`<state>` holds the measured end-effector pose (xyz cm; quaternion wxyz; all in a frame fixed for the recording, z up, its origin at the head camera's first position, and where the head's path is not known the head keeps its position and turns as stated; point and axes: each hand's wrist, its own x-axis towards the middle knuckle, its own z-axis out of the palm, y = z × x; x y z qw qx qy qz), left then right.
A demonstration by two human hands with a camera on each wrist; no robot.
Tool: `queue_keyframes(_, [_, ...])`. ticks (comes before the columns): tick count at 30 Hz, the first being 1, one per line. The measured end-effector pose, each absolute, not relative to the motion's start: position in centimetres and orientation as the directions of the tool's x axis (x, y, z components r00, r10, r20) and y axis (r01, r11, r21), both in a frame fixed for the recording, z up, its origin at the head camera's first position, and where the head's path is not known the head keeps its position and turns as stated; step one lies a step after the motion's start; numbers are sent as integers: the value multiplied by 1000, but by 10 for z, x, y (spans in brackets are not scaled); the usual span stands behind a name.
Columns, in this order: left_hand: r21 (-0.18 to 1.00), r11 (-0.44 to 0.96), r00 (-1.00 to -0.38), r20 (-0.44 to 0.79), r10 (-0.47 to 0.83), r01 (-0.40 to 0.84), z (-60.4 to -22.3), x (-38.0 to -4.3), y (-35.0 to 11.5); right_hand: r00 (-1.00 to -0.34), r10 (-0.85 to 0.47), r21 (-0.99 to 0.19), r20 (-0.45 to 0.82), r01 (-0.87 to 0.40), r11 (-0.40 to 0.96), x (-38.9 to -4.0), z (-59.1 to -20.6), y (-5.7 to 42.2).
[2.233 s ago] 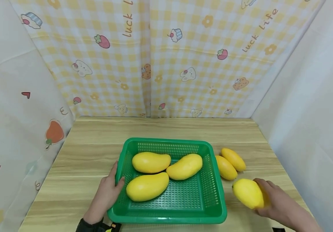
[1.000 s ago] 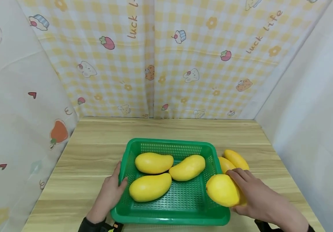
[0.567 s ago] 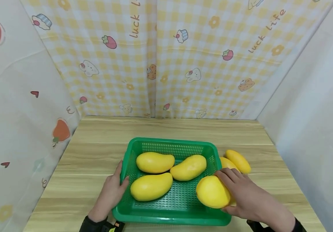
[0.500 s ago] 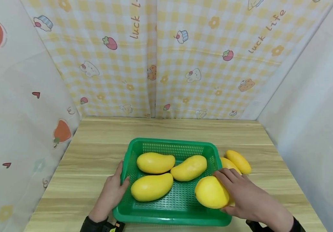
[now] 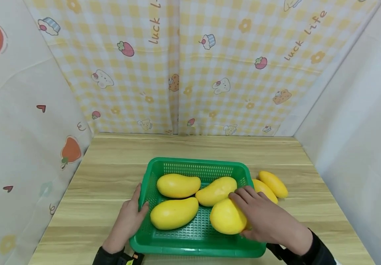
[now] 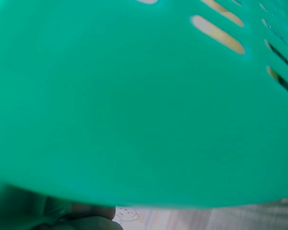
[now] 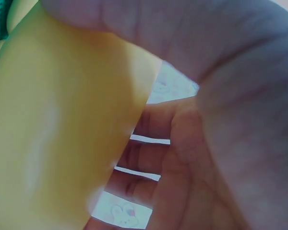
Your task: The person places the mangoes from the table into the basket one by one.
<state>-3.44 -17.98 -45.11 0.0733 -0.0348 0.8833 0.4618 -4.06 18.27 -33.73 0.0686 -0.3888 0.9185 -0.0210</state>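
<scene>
Four large yellow mangoes (image 5: 174, 214), two smaller mangoes (image 5: 273, 184), one green basket (image 5: 197, 251), two hands (image 5: 128, 220)

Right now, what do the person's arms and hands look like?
The left hand and right hand are bare, with no gloves. There's a black cuff at each wrist. By the left one sits a small dark gadget with orange and yellow-green bits. I can't read any writing on it.
</scene>
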Motion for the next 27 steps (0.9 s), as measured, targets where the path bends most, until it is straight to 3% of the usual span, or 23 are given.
queue_keyframes(27, [833,535,-985,-170,4,-141,-453,-35,-180,-662,-688,-200,-297,-661,723,-68,-372,153])
